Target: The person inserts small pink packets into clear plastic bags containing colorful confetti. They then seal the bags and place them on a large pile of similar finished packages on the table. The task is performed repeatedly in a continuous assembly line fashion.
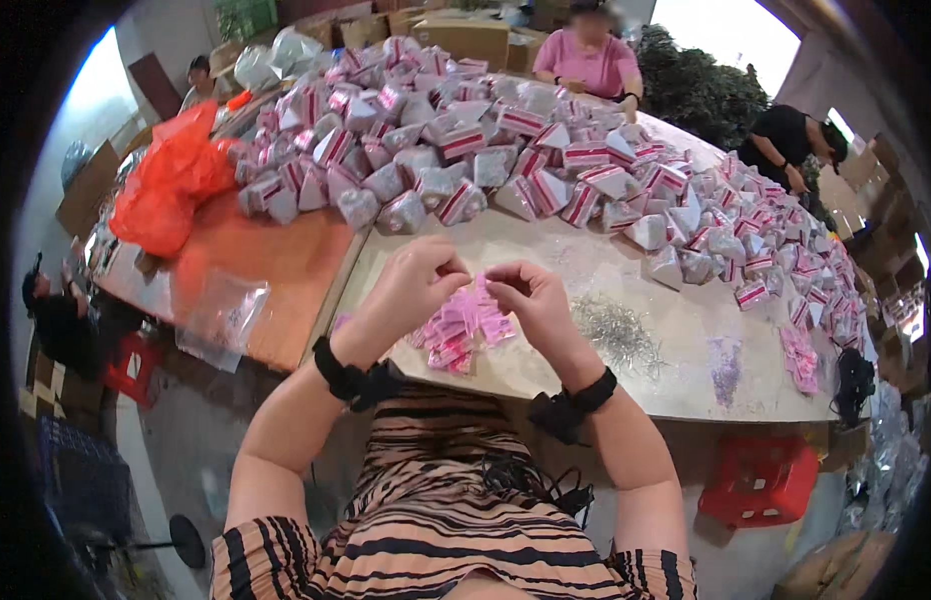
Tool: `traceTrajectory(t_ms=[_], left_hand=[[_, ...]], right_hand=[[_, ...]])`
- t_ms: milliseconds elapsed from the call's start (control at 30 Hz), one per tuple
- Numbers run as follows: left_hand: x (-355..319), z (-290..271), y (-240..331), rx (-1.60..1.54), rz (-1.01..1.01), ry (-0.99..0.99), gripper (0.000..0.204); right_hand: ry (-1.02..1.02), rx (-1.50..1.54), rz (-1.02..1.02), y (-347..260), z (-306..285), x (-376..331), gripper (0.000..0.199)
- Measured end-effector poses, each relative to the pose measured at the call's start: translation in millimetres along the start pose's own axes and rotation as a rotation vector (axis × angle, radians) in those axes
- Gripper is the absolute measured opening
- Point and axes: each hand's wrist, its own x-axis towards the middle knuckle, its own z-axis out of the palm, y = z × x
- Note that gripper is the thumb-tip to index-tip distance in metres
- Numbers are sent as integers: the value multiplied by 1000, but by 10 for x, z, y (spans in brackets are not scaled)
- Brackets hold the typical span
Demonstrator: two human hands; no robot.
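while side-by-side, hands (414, 282) (539, 305) over packets (452, 340)

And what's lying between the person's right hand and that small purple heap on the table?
In the head view, a loose pile of thin silvery pieces lies between the right hand and the purple heap.

A pale counter (531, 372) spans the room, an orange-brown section (311, 270) adjoining it on the left; grey floor (201, 430) shows beneath, with one red plastic crate (758, 480) at right and a dark blue crate (81, 470) at far left; cardboard boxes (466, 42) line the back; bright white light fills an opening (731, 40) at upper right.
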Motion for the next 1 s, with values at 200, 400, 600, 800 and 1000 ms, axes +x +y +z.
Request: traceTrajectory(t_ms=[200,400,600,800,1000], left_hand=[[29,133,92,-80,-100,151,13],[-3,149,244,-159,-162,208,6],[-83,299,172,-134,-127,284,4],[-142,198,154,-30,113,133,10],[33,39,260,451,564,-39,28]], right_hand=[[1,397,47,40,36,161,14],[-53,721,181,31,64,88,21],[-8,661,216,145,55,-5,12],[-104,587,237,-10,-86,-91,6],[-70,346,264,-165,-201,-183,5]])
